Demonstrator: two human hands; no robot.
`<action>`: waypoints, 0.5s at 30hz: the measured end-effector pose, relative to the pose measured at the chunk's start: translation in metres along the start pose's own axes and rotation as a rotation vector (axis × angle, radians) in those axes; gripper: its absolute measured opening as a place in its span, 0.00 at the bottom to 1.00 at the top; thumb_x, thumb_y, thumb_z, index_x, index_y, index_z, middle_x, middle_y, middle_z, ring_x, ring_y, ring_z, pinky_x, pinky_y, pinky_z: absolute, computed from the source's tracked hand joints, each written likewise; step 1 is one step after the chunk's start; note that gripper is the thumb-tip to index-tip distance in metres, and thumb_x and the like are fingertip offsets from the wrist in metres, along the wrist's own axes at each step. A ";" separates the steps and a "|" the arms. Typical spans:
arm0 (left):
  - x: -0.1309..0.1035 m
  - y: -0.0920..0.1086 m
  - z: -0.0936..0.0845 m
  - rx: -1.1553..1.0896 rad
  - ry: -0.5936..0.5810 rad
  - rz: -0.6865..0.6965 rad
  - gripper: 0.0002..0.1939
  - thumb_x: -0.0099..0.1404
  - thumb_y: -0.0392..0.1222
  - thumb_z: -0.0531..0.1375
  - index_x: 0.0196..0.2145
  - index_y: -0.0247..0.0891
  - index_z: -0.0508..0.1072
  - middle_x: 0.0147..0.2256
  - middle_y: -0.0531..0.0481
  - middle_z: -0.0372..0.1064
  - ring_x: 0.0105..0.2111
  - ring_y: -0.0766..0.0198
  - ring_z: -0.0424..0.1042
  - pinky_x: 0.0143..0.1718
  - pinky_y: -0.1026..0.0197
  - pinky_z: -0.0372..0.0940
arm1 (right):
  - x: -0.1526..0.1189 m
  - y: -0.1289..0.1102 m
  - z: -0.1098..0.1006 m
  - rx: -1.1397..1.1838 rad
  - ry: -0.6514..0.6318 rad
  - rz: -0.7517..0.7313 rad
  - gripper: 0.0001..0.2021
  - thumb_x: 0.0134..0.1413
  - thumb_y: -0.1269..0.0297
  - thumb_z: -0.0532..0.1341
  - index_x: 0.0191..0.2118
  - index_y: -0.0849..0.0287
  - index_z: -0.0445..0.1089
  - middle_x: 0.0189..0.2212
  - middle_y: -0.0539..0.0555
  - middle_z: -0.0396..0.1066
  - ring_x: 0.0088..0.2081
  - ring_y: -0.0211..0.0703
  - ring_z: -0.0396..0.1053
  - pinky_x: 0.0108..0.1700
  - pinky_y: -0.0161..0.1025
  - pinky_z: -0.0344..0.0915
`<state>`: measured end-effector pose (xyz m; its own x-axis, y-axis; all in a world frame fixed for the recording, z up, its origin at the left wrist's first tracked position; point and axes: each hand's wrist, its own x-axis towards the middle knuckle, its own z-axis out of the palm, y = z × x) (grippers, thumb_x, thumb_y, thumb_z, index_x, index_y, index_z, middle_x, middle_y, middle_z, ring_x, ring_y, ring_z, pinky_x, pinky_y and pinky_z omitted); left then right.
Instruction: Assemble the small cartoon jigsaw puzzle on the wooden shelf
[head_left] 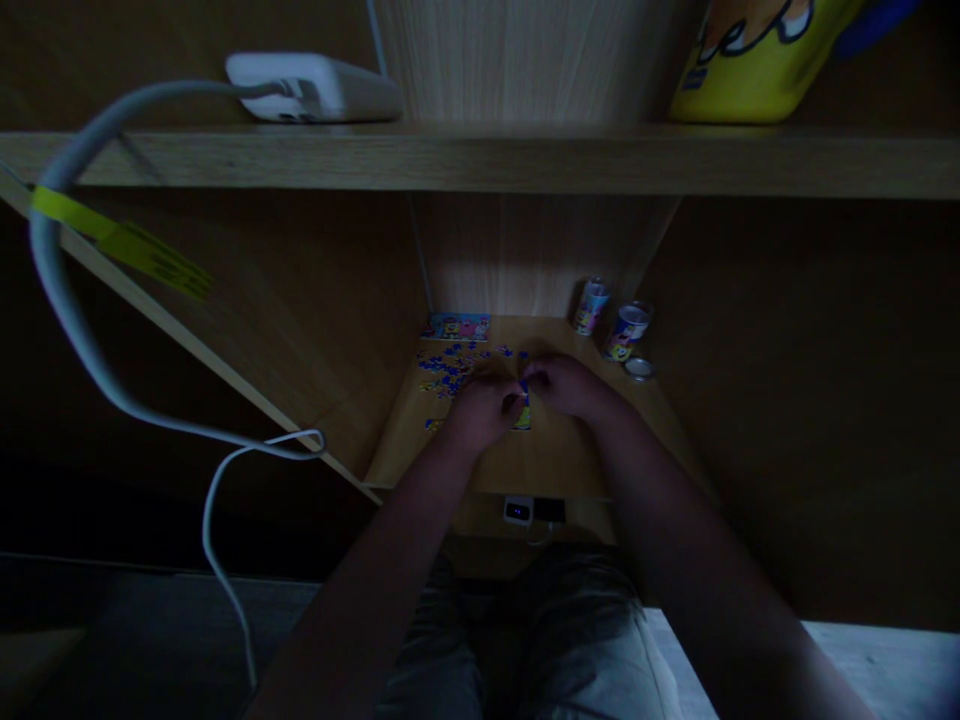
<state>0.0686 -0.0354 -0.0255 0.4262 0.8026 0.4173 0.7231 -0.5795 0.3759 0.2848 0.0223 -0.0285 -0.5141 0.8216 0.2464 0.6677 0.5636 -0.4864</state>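
My left hand (pixel 486 408) and my right hand (pixel 564 384) come together low over the wooden desk, both with curled fingers. Small blue jigsaw puzzle pieces (pixel 524 384) show between their fingertips, and both hands appear pinched on them. Just below lies a narrow joined puzzle section (pixel 523 416) in blue and yellow, partly covered by my left hand. Loose jigsaw pieces (pixel 452 380), mostly blue with some yellow, are scattered left of my hands. In the dim light, the exact outline of the pinched pieces is hard to make out.
A colourful cartoon picture card (pixel 456 327) lies at the back left. Two printed cans (pixel 591 306) (pixel 627 331) stand at the back right beside a round lid (pixel 640 369). Overhead, a shelf (pixel 480 160) holds a white adapter (pixel 315 88) with a hanging cable and a yellow container (pixel 750 75).
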 end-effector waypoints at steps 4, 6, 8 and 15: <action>-0.001 0.001 0.000 0.053 0.003 0.001 0.05 0.71 0.37 0.68 0.37 0.44 0.85 0.35 0.47 0.81 0.40 0.51 0.80 0.52 0.49 0.73 | 0.000 -0.002 0.001 0.046 -0.025 0.042 0.07 0.67 0.70 0.64 0.41 0.56 0.82 0.39 0.54 0.84 0.39 0.47 0.79 0.44 0.40 0.70; -0.001 0.002 0.000 0.065 0.003 0.005 0.05 0.70 0.37 0.68 0.37 0.45 0.84 0.34 0.47 0.81 0.40 0.51 0.80 0.52 0.49 0.72 | 0.000 -0.003 0.002 0.059 -0.031 0.053 0.05 0.67 0.68 0.65 0.40 0.56 0.81 0.38 0.53 0.83 0.38 0.45 0.78 0.42 0.39 0.68; -0.002 0.003 -0.001 0.066 0.002 0.010 0.05 0.70 0.36 0.68 0.37 0.45 0.84 0.35 0.47 0.81 0.41 0.52 0.80 0.53 0.49 0.72 | 0.000 -0.002 0.003 0.061 -0.024 0.056 0.04 0.67 0.68 0.66 0.39 0.56 0.80 0.37 0.52 0.82 0.37 0.44 0.77 0.41 0.38 0.67; -0.001 0.002 -0.004 -0.068 -0.015 -0.029 0.07 0.70 0.34 0.67 0.37 0.45 0.84 0.35 0.50 0.82 0.40 0.55 0.80 0.52 0.53 0.73 | 0.002 0.003 0.007 0.111 -0.021 0.057 0.02 0.66 0.68 0.68 0.39 0.56 0.78 0.35 0.51 0.81 0.35 0.42 0.74 0.40 0.37 0.64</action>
<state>0.0675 -0.0376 -0.0223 0.4142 0.8209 0.3932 0.6971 -0.5638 0.4429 0.2815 0.0249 -0.0353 -0.4888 0.8494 0.1989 0.6331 0.5023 -0.5890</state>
